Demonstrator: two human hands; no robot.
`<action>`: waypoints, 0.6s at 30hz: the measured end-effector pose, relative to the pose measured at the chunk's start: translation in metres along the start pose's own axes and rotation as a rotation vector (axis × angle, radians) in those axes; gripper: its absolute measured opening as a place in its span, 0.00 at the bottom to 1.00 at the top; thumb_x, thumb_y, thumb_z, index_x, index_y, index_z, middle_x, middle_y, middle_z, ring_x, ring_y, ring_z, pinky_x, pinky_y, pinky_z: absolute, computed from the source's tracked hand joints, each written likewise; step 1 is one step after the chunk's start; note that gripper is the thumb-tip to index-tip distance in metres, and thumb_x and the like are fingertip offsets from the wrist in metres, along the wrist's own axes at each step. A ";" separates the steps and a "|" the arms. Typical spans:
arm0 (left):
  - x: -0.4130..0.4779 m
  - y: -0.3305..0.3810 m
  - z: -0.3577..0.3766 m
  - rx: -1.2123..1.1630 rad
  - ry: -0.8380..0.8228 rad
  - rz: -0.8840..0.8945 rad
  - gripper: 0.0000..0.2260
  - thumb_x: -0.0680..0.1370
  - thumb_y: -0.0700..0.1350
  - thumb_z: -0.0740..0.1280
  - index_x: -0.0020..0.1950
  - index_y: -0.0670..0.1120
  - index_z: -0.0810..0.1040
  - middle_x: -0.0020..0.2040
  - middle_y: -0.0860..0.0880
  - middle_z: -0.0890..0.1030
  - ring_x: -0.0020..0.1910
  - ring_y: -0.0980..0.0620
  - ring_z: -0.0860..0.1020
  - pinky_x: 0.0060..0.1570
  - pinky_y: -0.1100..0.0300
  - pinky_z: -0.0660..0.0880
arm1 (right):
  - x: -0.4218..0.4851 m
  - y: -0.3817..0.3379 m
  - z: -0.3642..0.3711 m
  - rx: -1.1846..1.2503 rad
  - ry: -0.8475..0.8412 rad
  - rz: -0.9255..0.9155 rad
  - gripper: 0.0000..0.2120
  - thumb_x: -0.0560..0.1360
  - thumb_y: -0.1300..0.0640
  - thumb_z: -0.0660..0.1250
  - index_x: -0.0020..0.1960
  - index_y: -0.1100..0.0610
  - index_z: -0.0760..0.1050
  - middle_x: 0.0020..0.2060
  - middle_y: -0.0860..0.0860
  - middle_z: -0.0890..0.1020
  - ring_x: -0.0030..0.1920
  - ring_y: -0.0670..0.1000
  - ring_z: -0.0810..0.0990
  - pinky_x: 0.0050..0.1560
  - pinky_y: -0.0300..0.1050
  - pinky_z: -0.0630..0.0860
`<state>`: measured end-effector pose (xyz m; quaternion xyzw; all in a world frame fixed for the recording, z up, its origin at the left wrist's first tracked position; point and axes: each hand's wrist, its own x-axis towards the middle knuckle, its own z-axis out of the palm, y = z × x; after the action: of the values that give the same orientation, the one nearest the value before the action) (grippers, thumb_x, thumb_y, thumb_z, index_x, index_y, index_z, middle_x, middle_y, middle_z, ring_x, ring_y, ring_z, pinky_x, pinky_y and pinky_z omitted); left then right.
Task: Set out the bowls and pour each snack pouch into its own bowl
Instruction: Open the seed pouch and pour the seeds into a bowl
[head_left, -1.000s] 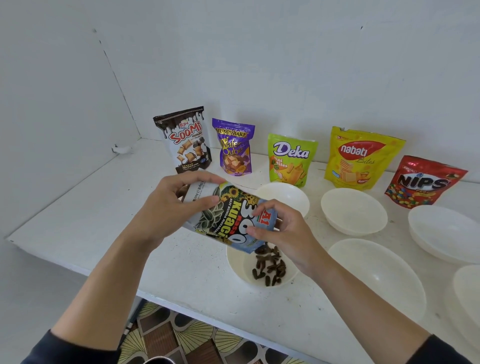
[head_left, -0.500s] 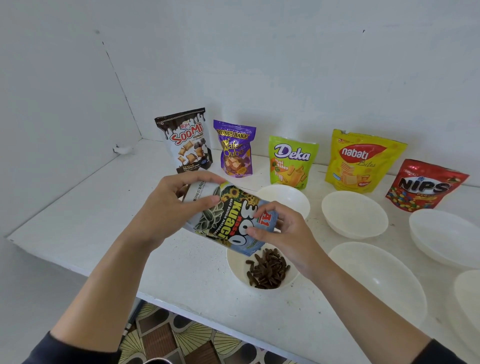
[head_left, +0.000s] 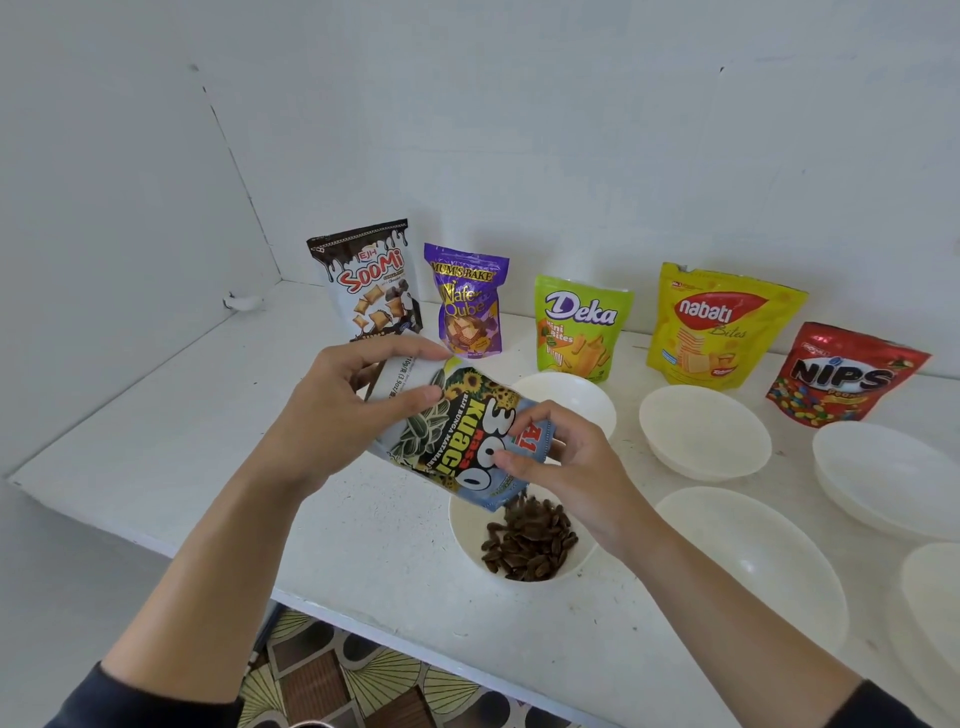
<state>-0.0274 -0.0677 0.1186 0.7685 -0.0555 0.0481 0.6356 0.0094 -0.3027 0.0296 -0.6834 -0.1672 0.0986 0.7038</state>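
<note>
- Sunflower-seed pouch (head_left: 457, 431): one, held tilted with its mouth down over the near bowl (head_left: 464, 540), where dark seeds (head_left: 530, 545) lie heaped.
- Standing pouches: five in a row along the back wall: Soomi (head_left: 369, 283), Wafer Qube (head_left: 467, 301), Deka (head_left: 579, 325), Nabati (head_left: 719, 322), Nips (head_left: 844, 374).
- Bowls: six, all white, counting the near one; the other bowls (head_left: 704, 431) sit to the right and behind.
- White bench (head_left: 208, 441) in a corner of white walls; patterned floor (head_left: 332, 675) shows below its front edge.
- Left hand (head_left: 337, 415) grips the pouch's bottom end, fingers (head_left: 395, 349) curled round it.
- Right hand (head_left: 566, 467) pinches the pouch's corner by the mouth.
</note>
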 end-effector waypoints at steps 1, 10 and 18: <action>0.000 0.000 0.000 -0.009 -0.001 -0.004 0.11 0.74 0.38 0.75 0.55 0.48 0.86 0.61 0.46 0.83 0.58 0.42 0.84 0.45 0.44 0.85 | 0.001 -0.001 -0.001 -0.006 0.009 -0.007 0.11 0.71 0.60 0.79 0.48 0.54 0.78 0.51 0.49 0.86 0.54 0.51 0.85 0.52 0.55 0.84; 0.000 0.006 -0.001 -0.042 0.037 0.046 0.14 0.72 0.40 0.76 0.57 0.46 0.85 0.60 0.45 0.84 0.58 0.41 0.84 0.48 0.38 0.83 | 0.003 -0.007 0.002 0.013 0.040 -0.067 0.11 0.71 0.61 0.79 0.47 0.52 0.78 0.52 0.51 0.86 0.55 0.53 0.85 0.54 0.61 0.83; 0.002 0.003 0.001 0.005 -0.005 0.035 0.13 0.72 0.40 0.76 0.56 0.47 0.85 0.62 0.46 0.83 0.60 0.43 0.83 0.45 0.43 0.85 | 0.002 0.000 0.001 -0.030 0.033 -0.043 0.12 0.71 0.61 0.79 0.48 0.57 0.76 0.50 0.50 0.86 0.53 0.50 0.85 0.52 0.53 0.84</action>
<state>-0.0262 -0.0694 0.1219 0.7692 -0.0706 0.0575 0.6325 0.0106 -0.3010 0.0295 -0.6915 -0.1715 0.0698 0.6982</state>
